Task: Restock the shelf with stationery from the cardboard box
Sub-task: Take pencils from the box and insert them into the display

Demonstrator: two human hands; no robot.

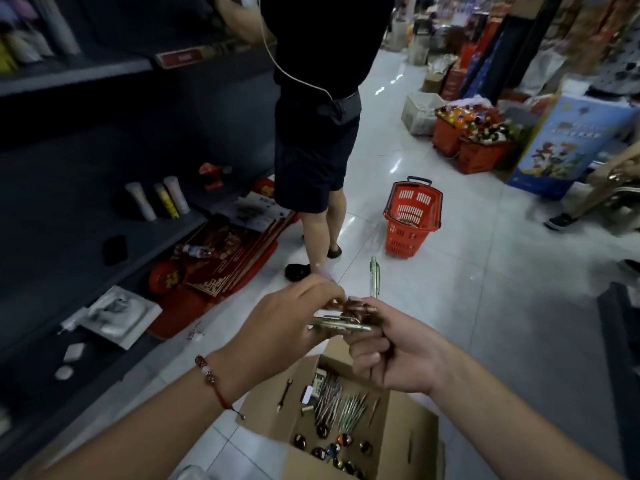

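An open cardboard box (398,441) stands on the floor below my hands, holding several pens (337,403) and small round items. My right hand (391,355) grips an upright clear green pen (374,278) and the end of a bundle of pens (341,325) lying sideways. My left hand (287,323) pinches that bundle from above, the fingertips of both hands meeting over it. The dark shelf (90,244) runs along the left.
A person in dark shorts (315,143) stands close ahead by the shelf. A red shopping basket (412,216) sits on the tiled aisle. Red packaged goods (225,258) lie on the floor by the shelf base. Tubes (157,200) stand on a shelf level.
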